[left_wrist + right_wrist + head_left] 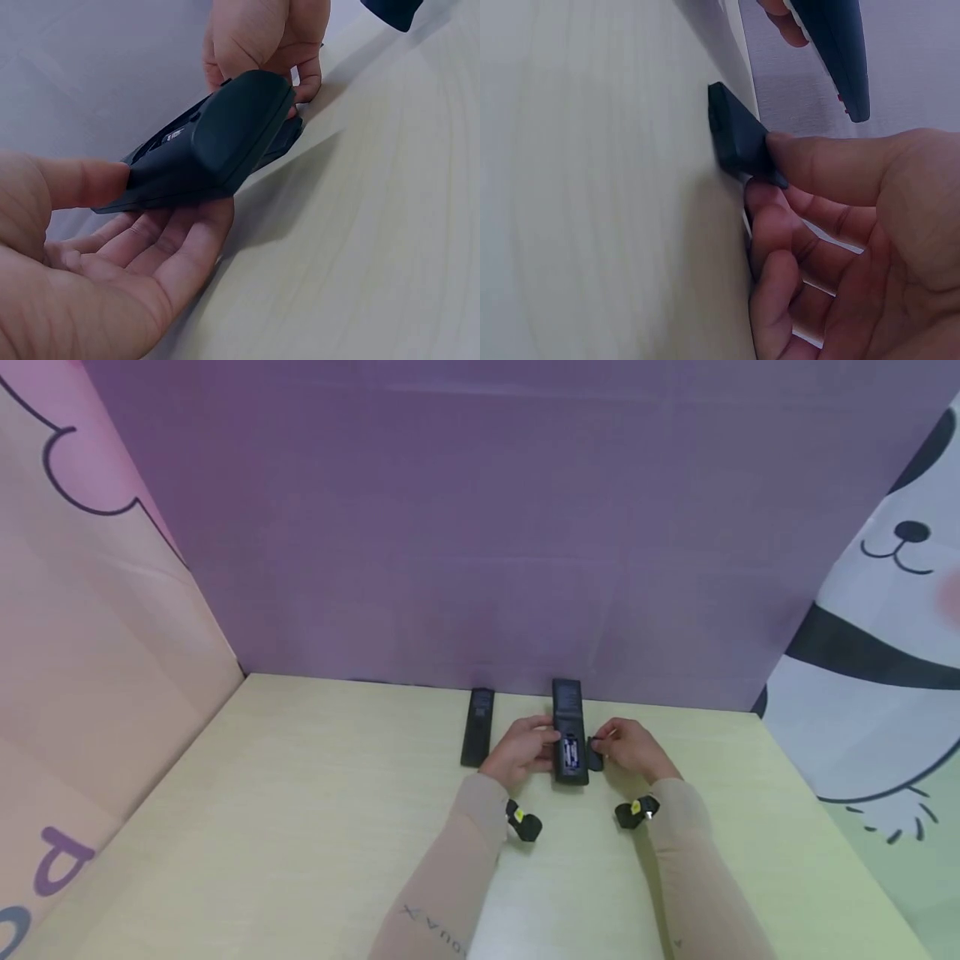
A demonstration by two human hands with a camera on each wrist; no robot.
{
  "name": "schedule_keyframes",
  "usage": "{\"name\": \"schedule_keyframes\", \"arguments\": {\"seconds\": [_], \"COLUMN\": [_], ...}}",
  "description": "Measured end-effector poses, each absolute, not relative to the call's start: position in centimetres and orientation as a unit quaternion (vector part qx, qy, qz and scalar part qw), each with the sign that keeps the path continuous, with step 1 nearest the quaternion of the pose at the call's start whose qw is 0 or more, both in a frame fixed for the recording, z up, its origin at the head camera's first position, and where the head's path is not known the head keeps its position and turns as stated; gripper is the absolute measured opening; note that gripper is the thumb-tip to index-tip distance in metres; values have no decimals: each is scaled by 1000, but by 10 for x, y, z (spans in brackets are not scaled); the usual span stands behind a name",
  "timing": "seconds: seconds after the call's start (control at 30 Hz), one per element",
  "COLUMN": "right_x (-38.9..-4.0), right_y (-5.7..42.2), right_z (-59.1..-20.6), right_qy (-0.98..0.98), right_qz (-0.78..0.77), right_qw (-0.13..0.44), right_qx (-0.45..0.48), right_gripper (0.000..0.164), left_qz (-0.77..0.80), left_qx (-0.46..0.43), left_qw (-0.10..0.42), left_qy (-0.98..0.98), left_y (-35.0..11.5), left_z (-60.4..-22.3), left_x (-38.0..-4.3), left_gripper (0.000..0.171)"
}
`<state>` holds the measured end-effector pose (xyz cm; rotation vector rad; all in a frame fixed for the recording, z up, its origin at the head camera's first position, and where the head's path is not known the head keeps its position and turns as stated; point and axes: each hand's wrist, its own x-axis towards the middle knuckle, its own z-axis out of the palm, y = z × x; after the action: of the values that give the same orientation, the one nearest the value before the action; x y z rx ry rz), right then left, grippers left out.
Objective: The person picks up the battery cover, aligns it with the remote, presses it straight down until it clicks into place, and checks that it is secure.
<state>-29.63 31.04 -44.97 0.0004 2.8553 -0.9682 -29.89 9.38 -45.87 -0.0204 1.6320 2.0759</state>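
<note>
My left hand [521, 747] grips a black remote control [567, 702], thumb along its side edge and fingers under it in the left wrist view. The remote's back faces up with its battery compartment uncovered, and batteries [572, 753] show inside. Just to its right, my right hand [633, 747] pinches a small black battery cover [739, 131] between thumb and fingers. In the left wrist view the remote [240, 127] is tilted above the tabletop and casts a shadow. The cover partly hides behind the remote there.
A second black remote control [477, 727] lies on the pale wooden table [337, 827], left of my left hand. A purple backdrop [480, 543] rises at the table's far edge. Printed panels stand on both sides, the right one with a panda [870, 727].
</note>
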Motion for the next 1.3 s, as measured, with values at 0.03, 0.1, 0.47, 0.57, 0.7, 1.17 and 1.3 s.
{"name": "schedule_keyframes", "arguments": {"seconds": [0.03,0.1,0.47,0.57,0.7,1.17,1.3], "right_x": [-296,-296,-297,-297,-297,-296,-295], "right_y": [311,311,314,315,315,316,316], "right_z": [-449,-449,-449,-449,-448,-443,-441], "right_qy": [945,945,940,939,934,906,897], "right_qz": [-320,-319,-333,-337,-351,-415,-433], "right_qw": [63,66,74,76,74,79,84], "right_qx": [0,0,7,6,4,14,16], "right_gripper": [23,24,26,26,25,25,25], "left_qz": [763,764,765,767,770,788,789], "left_qx": [-6,-2,2,3,6,-12,-18], "left_qw": [250,253,259,262,267,270,268], "left_qy": [597,594,590,586,580,553,552], "left_y": [94,93,92,92,91,90,89], "left_z": [-459,-459,-459,-460,-459,-457,-458], "left_x": [-299,-300,-299,-300,-299,-299,-299], "left_gripper": [44,44,46,49,51,38,39]}}
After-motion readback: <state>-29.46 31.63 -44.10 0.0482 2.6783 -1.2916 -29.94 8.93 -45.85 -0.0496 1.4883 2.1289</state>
